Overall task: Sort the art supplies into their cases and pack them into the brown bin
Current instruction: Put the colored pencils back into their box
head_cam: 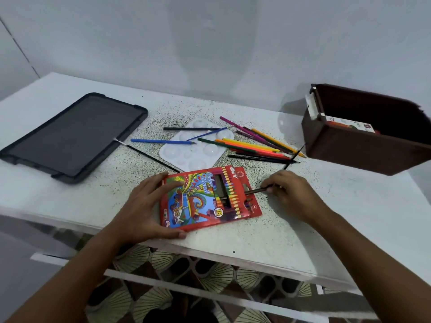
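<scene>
A red colour-pencil box [205, 199] lies flat near the table's front edge. My left hand [147, 206] grips its left end, thumb along the near edge. My right hand [289, 192] pinches a dark pencil [256, 190] whose tip is at the box's open right end. Several loose coloured pencils [251, 145] lie fanned out behind the box. A blue pencil [163, 141] and thin black brushes [154, 157] lie to their left. The brown bin [363, 145] stands at the right with a small box inside.
A white paint palette [196, 150] sits under some pencils at mid-table. A dark flat case [72, 136] lies at the left. The white speckled table [303, 224] ends just in front of my hands, above a patterned floor.
</scene>
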### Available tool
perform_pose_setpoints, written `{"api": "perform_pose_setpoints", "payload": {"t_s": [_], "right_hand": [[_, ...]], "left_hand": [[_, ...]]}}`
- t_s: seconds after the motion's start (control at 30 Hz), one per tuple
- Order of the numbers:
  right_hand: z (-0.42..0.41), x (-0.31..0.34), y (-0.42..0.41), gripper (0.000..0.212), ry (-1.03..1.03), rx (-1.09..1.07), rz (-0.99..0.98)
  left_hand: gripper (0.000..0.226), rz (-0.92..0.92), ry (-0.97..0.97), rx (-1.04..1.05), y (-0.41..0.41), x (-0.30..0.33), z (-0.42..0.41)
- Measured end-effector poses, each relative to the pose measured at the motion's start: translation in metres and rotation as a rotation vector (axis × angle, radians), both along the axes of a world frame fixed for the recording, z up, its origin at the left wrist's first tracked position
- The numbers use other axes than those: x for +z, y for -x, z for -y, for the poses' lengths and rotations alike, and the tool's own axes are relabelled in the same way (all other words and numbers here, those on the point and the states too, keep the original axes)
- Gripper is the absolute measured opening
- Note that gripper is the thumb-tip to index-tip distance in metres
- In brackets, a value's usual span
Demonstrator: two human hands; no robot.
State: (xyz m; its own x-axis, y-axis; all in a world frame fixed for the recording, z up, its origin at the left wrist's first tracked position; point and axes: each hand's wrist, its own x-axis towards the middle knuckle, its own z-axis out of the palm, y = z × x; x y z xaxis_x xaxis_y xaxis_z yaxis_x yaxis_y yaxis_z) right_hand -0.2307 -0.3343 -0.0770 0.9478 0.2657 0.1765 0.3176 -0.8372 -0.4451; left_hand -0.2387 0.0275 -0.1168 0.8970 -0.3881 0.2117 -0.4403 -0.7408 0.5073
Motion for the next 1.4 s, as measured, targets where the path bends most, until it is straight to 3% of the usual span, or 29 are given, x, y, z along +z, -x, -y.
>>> {"api": "perform_pose_setpoints", "payload": {"t_s": [0.2,0.5,0.83,1.0,1.4], "right_hand": [[-0.03,-0.008,0.006,0.027,-0.081,0.077,-0.084],[-0.035,-0.009,0.012,0.031,-0.182,-0.025,-0.168],[-0.045,0.008,-0.015,0.02,-0.22,-0.06,-0.192],[-0.087,0.023,-0.073,0.025,-0.017,-0.017,-0.06],[-0.187,0.012,-0.15,0.03,0.33,0.056,-0.04]], "left_hand": [[0.104,-0.014,0.001,0.004,0.001,-0.002,-0.002],[0.104,-0.026,0.004,-0.002,0.0,-0.003,-0.003],[0.103,-0.038,0.081,-0.022,0.002,0.001,-0.003],[0.105,-0.096,0.119,-0.028,0.002,0.003,-0.005],[0.105,-0.101,0.097,-0.033,0.002,0.004,-0.007]]}}
